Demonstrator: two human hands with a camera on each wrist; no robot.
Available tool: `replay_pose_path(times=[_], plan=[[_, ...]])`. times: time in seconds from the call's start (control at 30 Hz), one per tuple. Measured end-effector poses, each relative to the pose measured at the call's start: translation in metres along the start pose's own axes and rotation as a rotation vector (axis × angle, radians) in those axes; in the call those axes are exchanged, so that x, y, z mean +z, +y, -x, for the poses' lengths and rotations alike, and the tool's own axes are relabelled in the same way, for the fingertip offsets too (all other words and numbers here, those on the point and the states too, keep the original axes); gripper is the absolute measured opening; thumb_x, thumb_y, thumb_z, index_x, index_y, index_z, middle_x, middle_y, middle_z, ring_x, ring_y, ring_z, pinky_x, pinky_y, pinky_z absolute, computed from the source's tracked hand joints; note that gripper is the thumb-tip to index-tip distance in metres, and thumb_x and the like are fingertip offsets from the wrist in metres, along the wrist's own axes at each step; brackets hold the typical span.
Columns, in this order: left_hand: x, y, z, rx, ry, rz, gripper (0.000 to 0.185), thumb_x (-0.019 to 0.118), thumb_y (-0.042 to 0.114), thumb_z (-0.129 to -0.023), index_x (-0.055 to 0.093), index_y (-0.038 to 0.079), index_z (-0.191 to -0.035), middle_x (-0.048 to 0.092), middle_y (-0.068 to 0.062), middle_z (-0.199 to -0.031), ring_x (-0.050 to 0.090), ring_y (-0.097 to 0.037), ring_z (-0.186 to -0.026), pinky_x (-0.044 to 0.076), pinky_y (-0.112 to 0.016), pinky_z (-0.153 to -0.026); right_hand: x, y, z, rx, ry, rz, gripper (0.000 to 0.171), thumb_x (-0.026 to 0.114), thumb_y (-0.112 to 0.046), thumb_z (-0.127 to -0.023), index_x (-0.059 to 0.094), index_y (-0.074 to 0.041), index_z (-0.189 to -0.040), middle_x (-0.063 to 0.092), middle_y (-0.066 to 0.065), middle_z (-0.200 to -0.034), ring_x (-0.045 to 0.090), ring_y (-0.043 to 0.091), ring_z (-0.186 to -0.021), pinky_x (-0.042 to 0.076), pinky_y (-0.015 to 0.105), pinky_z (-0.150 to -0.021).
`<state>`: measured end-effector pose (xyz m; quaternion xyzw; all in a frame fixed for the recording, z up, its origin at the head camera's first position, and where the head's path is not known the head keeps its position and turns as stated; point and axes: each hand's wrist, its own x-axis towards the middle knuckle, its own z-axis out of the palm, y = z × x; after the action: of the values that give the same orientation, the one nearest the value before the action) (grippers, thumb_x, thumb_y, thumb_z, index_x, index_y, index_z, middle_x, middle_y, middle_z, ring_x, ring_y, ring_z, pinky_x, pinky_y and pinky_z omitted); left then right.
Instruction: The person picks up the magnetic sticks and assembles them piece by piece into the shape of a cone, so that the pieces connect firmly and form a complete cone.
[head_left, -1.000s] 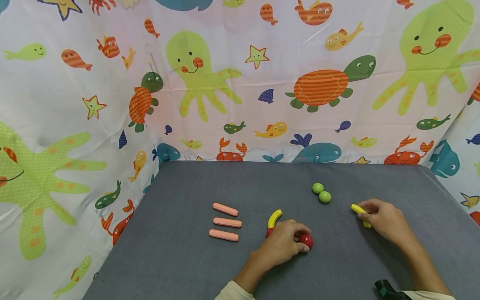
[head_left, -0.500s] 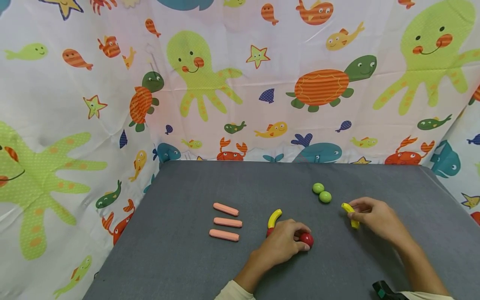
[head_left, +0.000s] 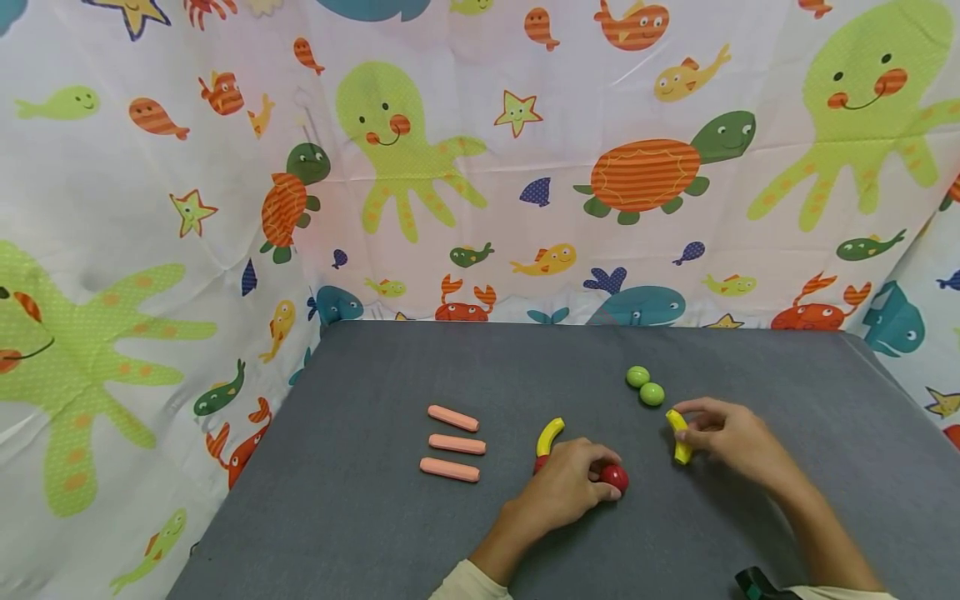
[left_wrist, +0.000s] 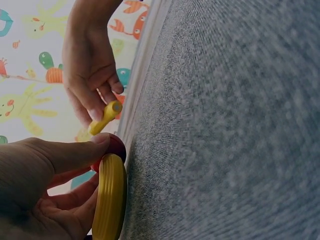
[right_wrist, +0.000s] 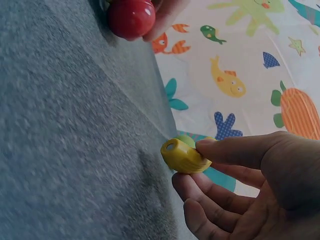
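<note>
Our right hand (head_left: 731, 435) pinches a yellow banana piece (head_left: 680, 435) just below the green balls (head_left: 645, 386); our left hand (head_left: 567, 486) curls around a red ball (head_left: 615, 477). The banana piece looks light, stiff and smooth, best gripped mid-curve.

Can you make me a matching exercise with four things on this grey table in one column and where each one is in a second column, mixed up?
Things:
1. red ball
2. yellow banana piece
3. pink sticks
4. green balls

Places:
A. lying in a row of three at the left of the table
B. pinched in the fingers of the right hand
C. side by side, farthest from the person
D. under the fingertips of the left hand

Pairs: 1-D, 2-B, 3-A, 4-C
</note>
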<state>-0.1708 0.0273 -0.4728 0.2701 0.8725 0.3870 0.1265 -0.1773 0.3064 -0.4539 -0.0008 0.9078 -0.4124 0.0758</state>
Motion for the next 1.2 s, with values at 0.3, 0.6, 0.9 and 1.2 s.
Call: replay_pose_path(times=[0.3, 0.6, 0.9, 1.2], plan=[[0.0, 0.0, 0.001, 0.005, 0.003, 0.015, 0.034, 0.087, 0.013, -0.089, 0.078, 0.011, -0.122, 0.067, 0.008, -0.099, 0.06, 0.006, -0.084, 0.051, -0.012, -0.076, 0.015, -0.004, -0.002, 0.004, -0.041, -0.059, 0.047, 0.077, -0.022, -0.099, 0.061, 0.004, -0.135, 0.071, 0.01, -0.102, 0.067, 0.022, -0.085, 0.06, 0.036, -0.068], [-0.001, 0.001, 0.001, -0.006, 0.004, 0.011, 0.036, 0.087, 0.014, -0.089, 0.078, 0.01, -0.123, 0.068, 0.007, -0.101, 0.06, 0.005, -0.084, 0.052, -0.013, -0.076, 0.029, -0.01, -0.002, -0.039, -0.088, -0.131, 0.049, 0.076, -0.02, -0.098, 0.06, 0.007, -0.137, 0.073, 0.011, -0.096, 0.072, 0.023, -0.081, 0.062, 0.035, -0.069], [0.0, 0.0, 0.001, 0.007, 0.008, 0.0, 0.033, 0.088, 0.014, -0.089, 0.078, 0.012, -0.121, 0.066, 0.008, -0.1, 0.059, 0.004, -0.084, 0.051, -0.013, -0.075, 0.039, -0.016, -0.002, -0.042, -0.157, -0.202, 0.053, 0.076, -0.021, -0.099, 0.059, 0.008, -0.139, 0.072, 0.012, -0.095, 0.073, 0.026, -0.081, 0.062, 0.036, -0.072], [0.002, -0.002, 0.0, 0.019, 0.006, 0.013, 0.032, 0.088, 0.013, -0.089, 0.078, 0.012, -0.12, 0.066, 0.008, -0.1, 0.059, 0.005, -0.083, 0.051, -0.012, -0.075, 0.045, -0.015, -0.002, -0.068, -0.169, -0.248, 0.05, 0.074, -0.017, -0.099, 0.057, 0.011, -0.138, 0.072, 0.012, -0.093, 0.074, 0.026, -0.08, 0.063, 0.036, -0.072]])
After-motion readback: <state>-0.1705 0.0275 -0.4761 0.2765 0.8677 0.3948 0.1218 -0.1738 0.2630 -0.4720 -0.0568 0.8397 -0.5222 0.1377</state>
